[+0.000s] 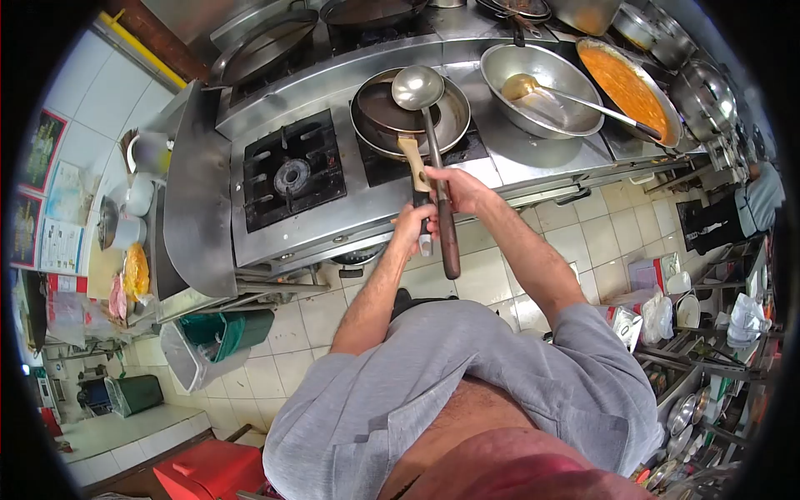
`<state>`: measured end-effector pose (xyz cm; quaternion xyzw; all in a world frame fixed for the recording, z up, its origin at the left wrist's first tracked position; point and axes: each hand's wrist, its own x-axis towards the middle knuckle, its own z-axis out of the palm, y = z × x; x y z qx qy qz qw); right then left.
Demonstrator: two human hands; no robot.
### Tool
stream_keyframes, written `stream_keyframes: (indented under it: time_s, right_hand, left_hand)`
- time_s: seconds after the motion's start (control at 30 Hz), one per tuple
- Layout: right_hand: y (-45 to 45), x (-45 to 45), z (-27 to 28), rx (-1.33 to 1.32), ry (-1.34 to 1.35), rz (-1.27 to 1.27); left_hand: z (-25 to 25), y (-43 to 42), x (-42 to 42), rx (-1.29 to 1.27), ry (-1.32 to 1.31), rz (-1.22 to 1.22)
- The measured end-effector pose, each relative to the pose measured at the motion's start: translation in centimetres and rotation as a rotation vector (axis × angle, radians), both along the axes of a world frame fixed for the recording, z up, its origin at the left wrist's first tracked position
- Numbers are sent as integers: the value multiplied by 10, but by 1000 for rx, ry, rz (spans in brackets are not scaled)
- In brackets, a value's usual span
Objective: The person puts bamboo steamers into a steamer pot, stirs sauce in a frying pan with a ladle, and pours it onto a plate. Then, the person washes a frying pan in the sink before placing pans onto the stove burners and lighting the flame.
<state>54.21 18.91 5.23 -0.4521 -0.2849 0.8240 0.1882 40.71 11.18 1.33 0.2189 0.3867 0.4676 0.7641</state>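
Near the middle of the stove, a dark frying pan [379, 108] rests inside a wider metal pan [456, 125]. A large steel ladle [417, 87] lies across them, its long handle pointing toward me. My left hand [412, 225] is closed round the black part of a pan handle. My right hand [462, 190] is closed at the ladle's handle, close beside the pan handle. Its fingers are partly hidden behind the handles. Right of the pans, a wide steel bowl [542, 62] holds a spoon with a golden bowl [521, 86].
An uncovered burner [292, 175] lies left of the pans. A tray of orange sauce [625, 83] stands at the right, with steel pots behind. Below left are a bin with a green liner [212, 337] and a red container [208, 471]. Another person [758, 200] is at far right.
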Motion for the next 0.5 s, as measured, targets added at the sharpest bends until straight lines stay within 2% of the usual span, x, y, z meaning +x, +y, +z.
stream_keyframes:
  time_s: [0.03, 0.13, 0.2, 0.3, 0.33, 0.43, 0.5]
  right_hand:
    - [0, -4, 2, 37, -52, -26]
    - [9, -12, -18, 76, -37, 56]
    - [2, -17, -2, 121, -99, 6]
    - [10, -15, -2, 279, -174, -79]
    - [16, -12, -4, 219, -120, -107]
    - [19, 2, 5, 144, -40, -119]
    - [10, 7, 19, 319, -177, -85]
  left_hand:
    - [-3, -4, 5, 4, 68, 68]
    - [-8, -6, 3, 39, 101, 34]
    - [-10, -6, 0, 80, 181, 77]
    - [9, -4, -13, 19, 54, 3]
    - [-5, 1, -21, 1, 88, -1]
    - [-4, 4, -30, 12, 40, -13]
    - [-1, 6, -32, 3, 27, -21]
